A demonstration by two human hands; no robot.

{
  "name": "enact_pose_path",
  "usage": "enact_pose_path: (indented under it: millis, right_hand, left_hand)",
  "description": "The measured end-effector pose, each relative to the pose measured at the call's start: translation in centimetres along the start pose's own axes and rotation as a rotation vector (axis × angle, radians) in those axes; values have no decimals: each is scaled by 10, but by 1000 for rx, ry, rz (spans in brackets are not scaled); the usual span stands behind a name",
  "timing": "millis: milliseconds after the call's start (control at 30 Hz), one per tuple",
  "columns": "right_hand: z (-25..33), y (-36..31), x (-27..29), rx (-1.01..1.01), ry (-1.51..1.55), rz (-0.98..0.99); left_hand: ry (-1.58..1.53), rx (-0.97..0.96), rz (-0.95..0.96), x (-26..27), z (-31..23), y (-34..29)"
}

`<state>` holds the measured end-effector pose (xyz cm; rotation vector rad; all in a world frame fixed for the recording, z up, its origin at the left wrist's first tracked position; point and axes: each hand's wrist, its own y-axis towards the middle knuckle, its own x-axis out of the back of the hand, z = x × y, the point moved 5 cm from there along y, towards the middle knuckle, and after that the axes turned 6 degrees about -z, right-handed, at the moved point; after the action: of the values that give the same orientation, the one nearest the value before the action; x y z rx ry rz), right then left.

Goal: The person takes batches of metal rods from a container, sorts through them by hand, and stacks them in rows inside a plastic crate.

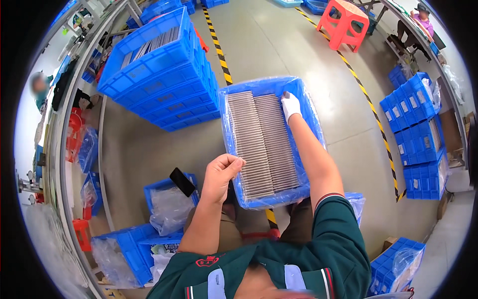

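The bare left grip [222, 173] is pinched together, any content indiscernible; the white-gloved right grip [290, 105] is partly curled, its hold obscured. Between them, thin grey metallic-looking plates [252, 144] are arranged in two rows inside a film-lined, rectangular blue plastic bin [269, 85].

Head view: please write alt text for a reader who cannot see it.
A white-gloved right hand is inside a plastic-lined blue crate packed with two rows of thin grey pieces; the bare left hand is at its left edge. Stacked blue crates and a red plastic stool stand beyond.
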<state>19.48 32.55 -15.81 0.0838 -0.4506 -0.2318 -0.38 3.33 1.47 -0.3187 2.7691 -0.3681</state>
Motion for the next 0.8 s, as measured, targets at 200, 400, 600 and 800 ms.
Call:
enact_pose_path:
  millis: [200,400,600,800]
  right_hand:
    - [0,-7,-21,-63,87,137]
    - [25,-18,-9,-138,193,181]
    - [64,-31,1,-248,228,254]
    - [33,-14,3,-207,175,140]
  left_hand:
    - [10,0,25,-6,1,-2]
    - [14,-1,-1,0,2,-2]
    - [14,-3,-6,5,-1,-2]
    - [29,-2,35,-3,0,-2]
